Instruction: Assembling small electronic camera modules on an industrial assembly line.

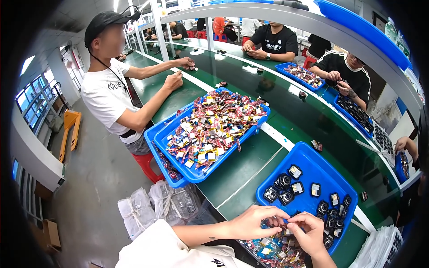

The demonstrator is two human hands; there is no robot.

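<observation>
My left hand [257, 224] and my right hand [308, 232] meet fingertip to fingertip over the near edge of a blue tray [321, 161]. Both are closed in a pinch around something small, mostly hidden by the fingers. In that tray lie several small black casings, some with round rims [271, 194] facing up, others showing a pale rectangular piece [315, 189]. Below my hands, a heap of small electronic parts with red wires and silvery pouches [279, 248] is partly covered by my wrists.
Left of centre, stacked blue trays [196, 176] hold a large heap of similar wired parts. Wrapped bundles [136, 212] stand beside the green bench [241, 169]. A co-worker in a white shirt [105, 89] works at left; others sit across. A pallet jack [70, 129] stands on the floor.
</observation>
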